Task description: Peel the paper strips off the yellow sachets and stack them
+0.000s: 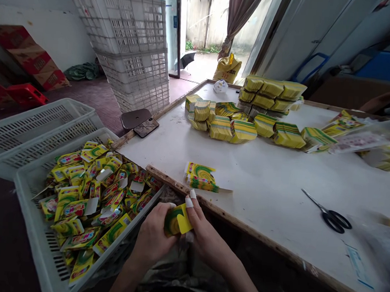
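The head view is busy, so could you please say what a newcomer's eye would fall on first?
Probably the heap of yellow cartons in the crate at lower left. Then come the left hand and right hand, holding one carton at bottom centre. White crates tower at upper left.

I see yellow and green on the held carton (172,222), its flap (185,221) plain yellow, and white on the finger covers (189,202). On my feed the flat stack (201,173) carries a green swirl over yellow. The loose cartons (91,201) mix yellow, green and red with white flaps, inside a pale, slotted crate (31,223). My worktop (263,173) is white, edged in brown wood; the scissors (325,212) have black handles, and the curtain (244,11) is brownish.
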The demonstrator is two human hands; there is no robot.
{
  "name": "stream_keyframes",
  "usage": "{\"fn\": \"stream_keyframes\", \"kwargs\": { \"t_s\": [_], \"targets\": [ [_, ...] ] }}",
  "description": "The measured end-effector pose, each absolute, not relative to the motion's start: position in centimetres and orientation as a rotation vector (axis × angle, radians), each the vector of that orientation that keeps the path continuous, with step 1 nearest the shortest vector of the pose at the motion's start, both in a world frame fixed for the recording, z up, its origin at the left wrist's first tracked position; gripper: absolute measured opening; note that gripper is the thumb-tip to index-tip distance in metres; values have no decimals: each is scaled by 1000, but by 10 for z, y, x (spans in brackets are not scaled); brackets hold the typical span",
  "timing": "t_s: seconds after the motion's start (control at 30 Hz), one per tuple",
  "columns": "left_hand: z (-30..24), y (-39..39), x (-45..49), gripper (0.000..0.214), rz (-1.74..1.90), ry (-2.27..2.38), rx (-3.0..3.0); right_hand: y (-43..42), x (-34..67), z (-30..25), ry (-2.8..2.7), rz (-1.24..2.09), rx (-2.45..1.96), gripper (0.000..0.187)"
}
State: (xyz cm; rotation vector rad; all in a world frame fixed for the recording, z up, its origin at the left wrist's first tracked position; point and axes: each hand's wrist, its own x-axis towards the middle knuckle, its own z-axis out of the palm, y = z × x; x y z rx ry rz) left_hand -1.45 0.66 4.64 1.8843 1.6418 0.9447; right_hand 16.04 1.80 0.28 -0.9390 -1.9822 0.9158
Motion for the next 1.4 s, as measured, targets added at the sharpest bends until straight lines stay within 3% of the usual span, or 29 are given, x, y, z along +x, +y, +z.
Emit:
{"fn": "stream_keyframes", "kwargs": {
  "t_s": [0.1,0.3,0.4,0.47,0.53,0.63,0.73,0.83,0.97,1.27,1.4],
  "targets": [
    [55,8,-21,46,904,1597,1981,17,163,4,-2113,853,-959,78],
    [53,9,-27,51,748,1582,2078,28,182,23,-2125,959,-858,27],
    [50,10,-26,53,770,1598,2092,33,184,33,-2102,1034,-809,19],
    [47,9,-23,51,849,1615,2054,34,177,33,-1985,1039,-824,26],
    [44,11,-20,54,1011,1620,1878,37,168,29,-1837,1057,-817,49],
    [40,18,-21,59,1511,1509,1312,51,166,21,-1732,975,-864,73],
    [40,27,-26,46,1886,1281,603,79,182,14,-1728,581,-1222,49],
    [39,30,-26,35,1750,1242,186,107,201,5,-1701,382,-1474,43],
    [31,21,-14,19,1546,1227,204,123,208,-6,-1748,386,-1494,45],
    [20,5,9,47,1380,1147,428,116,207,4,-1619,503,-1391,47],
    [19,7,15,57,1508,1008,609,82,185,22,-1458,843,-1121,51]
  ]
}}
